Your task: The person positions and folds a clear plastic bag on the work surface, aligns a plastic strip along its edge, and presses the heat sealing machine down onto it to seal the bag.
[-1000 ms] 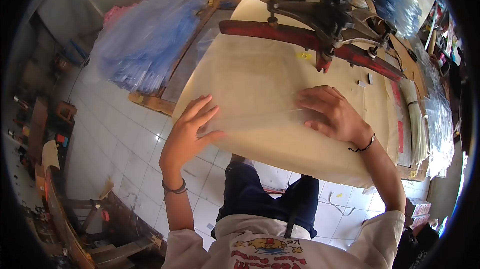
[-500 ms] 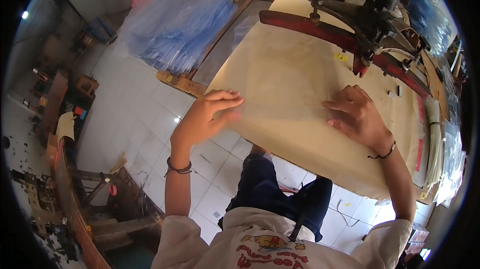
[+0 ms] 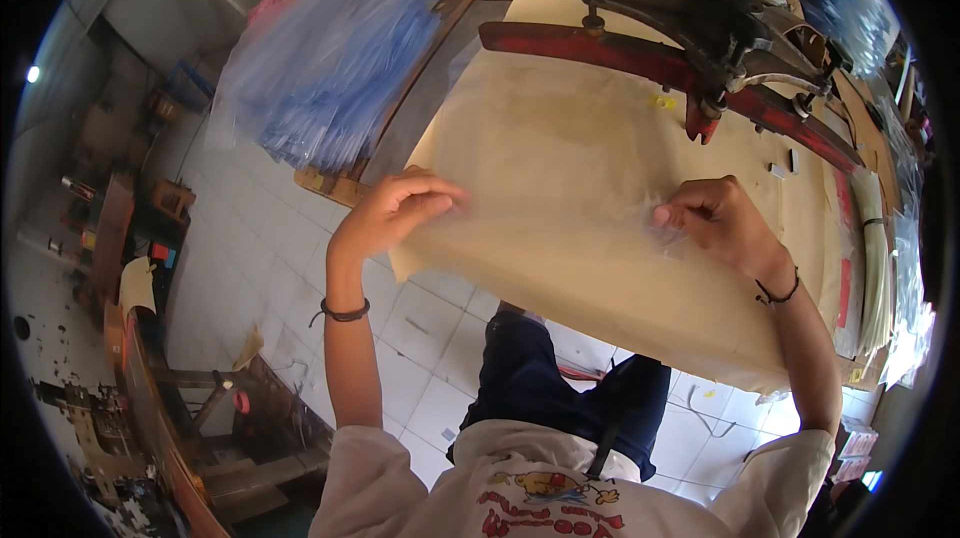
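A thin clear plastic sheet (image 3: 555, 173) spreads between my two hands, over brown paper (image 3: 590, 288) that covers the work table. My left hand (image 3: 395, 210) pinches the sheet's near left corner, thumb against the fingers, partly smeared by motion. At the near right corner, my right hand (image 3: 722, 223) is closed on the plastic, which crumples at the fingertips. Beyond the hands, a machine's red curved bar (image 3: 590, 46) spans the far part of the paper. The sheet's far edge is hard to make out through its transparency.
A large pile of bluish clear plastic (image 3: 335, 58) lies at the table's far left. Black machine arms (image 3: 680, 23) stand above the red bar. Small dark and white blocks (image 3: 786, 166) and a yellow piece (image 3: 664, 101) rest on the paper. A bundle of pale strips (image 3: 876, 258) lies right.
My left hand has moved slightly left and its fingers have come together. The right fingers have closed more tightly, bunching the plastic. The whole view has shifted a little.
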A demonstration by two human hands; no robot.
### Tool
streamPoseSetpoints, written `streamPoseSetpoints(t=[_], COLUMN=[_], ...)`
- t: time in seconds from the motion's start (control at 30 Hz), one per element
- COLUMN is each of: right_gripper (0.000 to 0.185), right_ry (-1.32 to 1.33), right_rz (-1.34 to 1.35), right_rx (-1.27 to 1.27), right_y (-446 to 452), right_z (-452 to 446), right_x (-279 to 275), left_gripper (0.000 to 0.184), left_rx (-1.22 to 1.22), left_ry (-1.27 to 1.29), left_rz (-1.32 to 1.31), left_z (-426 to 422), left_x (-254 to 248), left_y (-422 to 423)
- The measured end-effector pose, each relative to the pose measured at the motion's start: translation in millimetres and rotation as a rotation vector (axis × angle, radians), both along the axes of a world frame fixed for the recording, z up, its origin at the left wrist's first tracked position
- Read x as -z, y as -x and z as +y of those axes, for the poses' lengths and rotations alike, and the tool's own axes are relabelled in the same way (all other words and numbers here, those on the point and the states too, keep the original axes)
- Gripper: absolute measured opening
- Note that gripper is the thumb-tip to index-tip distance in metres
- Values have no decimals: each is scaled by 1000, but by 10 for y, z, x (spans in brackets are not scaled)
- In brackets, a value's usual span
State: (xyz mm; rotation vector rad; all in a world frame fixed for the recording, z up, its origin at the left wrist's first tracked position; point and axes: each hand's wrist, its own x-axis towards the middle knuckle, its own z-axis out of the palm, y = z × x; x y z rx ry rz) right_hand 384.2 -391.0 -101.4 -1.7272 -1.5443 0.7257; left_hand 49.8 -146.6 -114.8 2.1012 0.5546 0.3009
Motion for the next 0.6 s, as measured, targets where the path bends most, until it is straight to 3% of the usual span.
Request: streamPoseSetpoints(t=[0.3, 0.4, 0.5, 0.6], right_gripper=[24, 24, 24, 24], right_ry=[-34, -61, -79, -72], right_rz=[-49, -53, -60, -77], right_rx=[4, -2, -9, 12], right_y=[12, 31, 41, 27], right_z=[-9, -20, -21, -41], right_x=[36, 34, 25, 26], left_gripper=[27, 28, 30, 32], left_rx=[24, -58, -184, -137], left_ry=[-312, -327, -265, -323], left_rz=[-269, -257, -81, -42], left_z=[-208, -369, -493, -487], left_x=[147, 15, -83, -97], left_y=[106, 51, -64, -82])
